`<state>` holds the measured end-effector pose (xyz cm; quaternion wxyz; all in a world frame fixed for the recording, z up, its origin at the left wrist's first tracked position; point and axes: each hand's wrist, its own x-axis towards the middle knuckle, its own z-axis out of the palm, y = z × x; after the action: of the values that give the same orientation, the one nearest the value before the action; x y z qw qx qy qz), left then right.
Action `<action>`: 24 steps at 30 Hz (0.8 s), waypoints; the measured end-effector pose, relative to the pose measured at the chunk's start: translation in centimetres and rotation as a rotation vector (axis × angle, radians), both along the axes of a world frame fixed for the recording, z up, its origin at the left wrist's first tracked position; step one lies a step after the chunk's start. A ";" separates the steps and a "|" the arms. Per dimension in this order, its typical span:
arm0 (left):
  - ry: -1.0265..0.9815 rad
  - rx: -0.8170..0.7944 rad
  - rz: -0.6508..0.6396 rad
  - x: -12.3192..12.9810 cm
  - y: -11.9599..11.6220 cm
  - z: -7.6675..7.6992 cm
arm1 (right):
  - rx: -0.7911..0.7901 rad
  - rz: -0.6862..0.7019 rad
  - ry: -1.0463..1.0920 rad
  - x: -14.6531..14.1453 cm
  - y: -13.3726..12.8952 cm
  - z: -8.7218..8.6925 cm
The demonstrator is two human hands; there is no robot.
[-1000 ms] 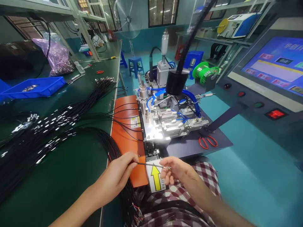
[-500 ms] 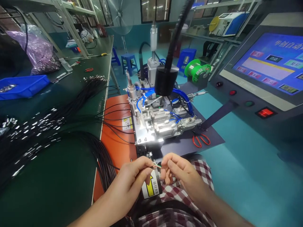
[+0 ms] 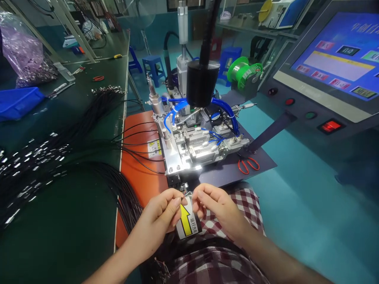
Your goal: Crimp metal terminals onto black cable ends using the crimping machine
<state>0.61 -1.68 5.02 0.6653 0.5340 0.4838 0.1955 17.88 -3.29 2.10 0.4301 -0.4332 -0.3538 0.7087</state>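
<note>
My left hand (image 3: 161,211) is closed in a pinch on the end of a thin black cable, just in front of the machine. Fine wires (image 3: 187,194) stick out of that end toward my right hand (image 3: 217,207). Its thumb and forefinger are pinched together at the tips of these wires. How firmly they grip is hard to see. Below the fingers sits a white label with a yellow arrow (image 3: 186,221). A thick bundle of black cables (image 3: 128,197) hangs over the table edge beside my left wrist.
Ahead stands a metal machine (image 3: 201,152) with blue air hoses and a black lamp (image 3: 203,85) above. Red-handled scissors (image 3: 248,165) lie at its right. A touchscreen panel (image 3: 340,59) is at right. More cables (image 3: 44,161) and a blue tray (image 3: 20,102) cover the green table.
The view has tilted down and shifted slightly right. My right fingers have closed in on the wires, which showed green and white earlier. My left hand keeps its pinch on the cable.
</note>
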 end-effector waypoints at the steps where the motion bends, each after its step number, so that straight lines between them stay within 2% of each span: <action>1: -0.022 -0.030 0.003 -0.1 0.2 0.1 | -0.001 -0.001 -0.005 -0.1 0.1 0.0; 8: -0.092 -0.125 0.027 -0.3 0.7 0.2 | 0.052 -0.079 -0.072 -0.9 0.8 0.2; 14: -0.057 -0.107 0.049 -0.2 0.6 0.2 | 0.204 -0.140 -0.260 -1.3 0.9 0.2; 20: -0.081 -0.107 0.031 -0.2 0.6 0.0 | 0.108 -0.105 -0.200 -1.4 1.0 -0.3; 24: -0.086 -0.119 0.057 -0.1 0.6 0.0 | 0.133 -0.082 -0.245 -0.9 0.8 -0.3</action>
<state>0.52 -1.06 5.04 0.7101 0.4705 0.4807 0.2080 17.01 -2.46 1.80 0.4401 -0.5011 -0.4317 0.6073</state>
